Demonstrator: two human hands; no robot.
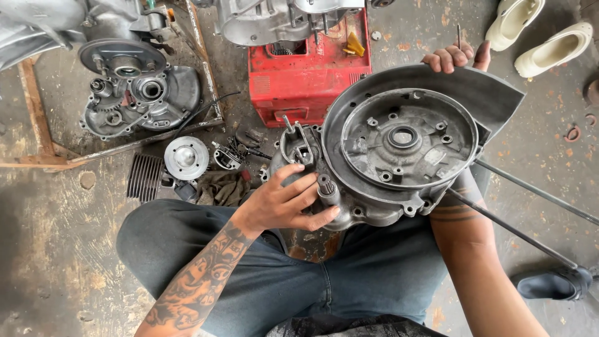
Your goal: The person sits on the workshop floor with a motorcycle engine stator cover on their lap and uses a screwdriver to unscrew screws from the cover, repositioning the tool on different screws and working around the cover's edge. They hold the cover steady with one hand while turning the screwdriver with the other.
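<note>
Casing: grey engine casing (pixel 399 143) rests tilted on the person's lap, round recess facing up.
Left hand: left hand (pixel 288 203) lies on the casing's near-left edge, fingers curled around a short splined shaft (pixel 326 185).
Right hand: right hand (pixel 454 58) hooks fingertips over the far rim, fingers pressed together.
Surroundings: red box (pixel 299 78) just beyond; finned cylinder (pixel 145 176) and round piston (pixel 186 157) left on the floor.
</note>
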